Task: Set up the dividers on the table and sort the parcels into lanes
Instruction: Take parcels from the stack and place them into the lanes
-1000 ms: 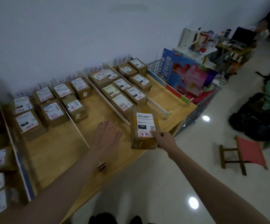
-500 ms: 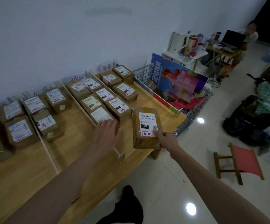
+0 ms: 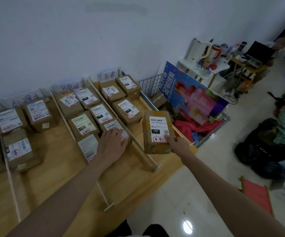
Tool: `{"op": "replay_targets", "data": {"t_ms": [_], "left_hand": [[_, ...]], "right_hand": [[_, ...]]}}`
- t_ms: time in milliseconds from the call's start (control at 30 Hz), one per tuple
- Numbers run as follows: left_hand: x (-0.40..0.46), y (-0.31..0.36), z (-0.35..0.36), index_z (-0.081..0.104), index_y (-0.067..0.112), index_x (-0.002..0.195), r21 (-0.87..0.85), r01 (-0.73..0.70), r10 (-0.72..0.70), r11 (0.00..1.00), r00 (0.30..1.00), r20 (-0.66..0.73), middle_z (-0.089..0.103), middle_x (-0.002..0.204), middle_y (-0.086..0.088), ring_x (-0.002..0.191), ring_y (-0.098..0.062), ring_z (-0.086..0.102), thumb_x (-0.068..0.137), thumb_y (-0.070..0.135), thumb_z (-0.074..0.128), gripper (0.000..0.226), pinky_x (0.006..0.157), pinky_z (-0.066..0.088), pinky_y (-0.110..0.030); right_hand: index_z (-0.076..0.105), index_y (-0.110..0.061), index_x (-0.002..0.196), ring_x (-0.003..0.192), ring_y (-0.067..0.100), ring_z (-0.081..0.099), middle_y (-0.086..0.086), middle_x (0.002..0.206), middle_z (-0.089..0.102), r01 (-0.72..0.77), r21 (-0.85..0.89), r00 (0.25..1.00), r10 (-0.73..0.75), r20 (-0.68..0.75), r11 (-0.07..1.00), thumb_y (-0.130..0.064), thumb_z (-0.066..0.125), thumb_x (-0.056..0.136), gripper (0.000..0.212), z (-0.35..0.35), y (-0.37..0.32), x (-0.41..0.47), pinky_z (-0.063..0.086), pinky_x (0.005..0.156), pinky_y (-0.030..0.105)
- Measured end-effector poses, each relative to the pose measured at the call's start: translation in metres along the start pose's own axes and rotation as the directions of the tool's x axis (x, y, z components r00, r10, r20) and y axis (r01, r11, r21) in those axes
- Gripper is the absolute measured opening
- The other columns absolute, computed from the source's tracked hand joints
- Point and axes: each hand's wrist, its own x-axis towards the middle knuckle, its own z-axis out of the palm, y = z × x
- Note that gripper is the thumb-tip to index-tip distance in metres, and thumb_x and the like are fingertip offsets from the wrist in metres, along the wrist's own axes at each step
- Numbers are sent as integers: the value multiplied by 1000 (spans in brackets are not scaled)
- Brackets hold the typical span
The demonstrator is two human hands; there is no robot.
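At the left of the frame my wooden table [image 3: 56,168] carries rows of brown labelled parcels, split into lanes by thin white dividers [image 3: 10,168]. Handwritten lane cards [image 3: 108,75] stand against the wall at the far end. Toward the middle, my left hand [image 3: 112,145] lies flat, fingers straight and relaxed, resting on the nearest parcel [image 3: 116,130] of the second lane from the right; it grips nothing. Just right of that hand a wooden divider [image 3: 138,147] runs from the wall to the table's near edge. Beyond it, right of centre, my right hand [image 3: 176,143] holds a brown parcel [image 3: 157,132] lifted above the rightmost lane, thumb pressed on the lower corner of its white label, the other fingers hidden beneath the box. The label shows a barcode, a black "15H" block and a red-bordered sticker. Three parcels already sit farther up that lane, near the wall. Right of the table edge stands a wire basket [image 3: 206,139] holding red cloth and a blue and pink poster board [image 3: 194,94]. At the far right, dark bags [image 3: 264,147] lie on the tiled floor.
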Motion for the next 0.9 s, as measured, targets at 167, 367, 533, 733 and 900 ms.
{"op": "replay_targets", "data": {"t_ms": [167,367,533,733,900], "left_hand": [[37,12,4,53,14,137,30,32,-32,999,999,13,55,139,-4,128,-22,49,102,44,34,50,107,37,-37],[76,28,17,56,13,132,50,127,-127,991,992,-8,56,136,-7,126,-24,51,102,45,36,48,109,39,-41],[108,47,32,51,15,138,108,260,-265,960,964,33,51,141,-5,132,-22,45,102,49,25,55,115,33,-41],[141,76,48,43,16,143,126,415,-426,901,901,83,47,145,-5,136,-22,41,102,51,22,57,118,28,-41],[160,88,58,41,19,143,89,496,-504,864,856,119,46,145,-2,137,-21,39,102,51,21,56,118,27,-43]], "right_hand": [[66,-6,101,82,20,61,8,94,67,41,-70,999,-40,9,997,-50,53,97,46,-12,-19,53,50,68,32],[63,1,117,102,27,66,11,112,68,93,-110,993,-84,80,990,-53,55,95,58,-20,-40,128,56,91,43],[66,-4,112,96,22,69,9,107,71,165,-88,971,-146,190,982,-48,58,96,47,-27,-49,190,59,87,41],[66,-7,110,96,20,69,6,105,71,239,-92,932,-202,300,967,-45,60,96,41,-33,-62,248,59,85,36],[66,-11,102,86,15,71,5,100,73,256,-70,908,-216,359,964,-45,61,95,35,-19,-74,286,62,78,35]]}}
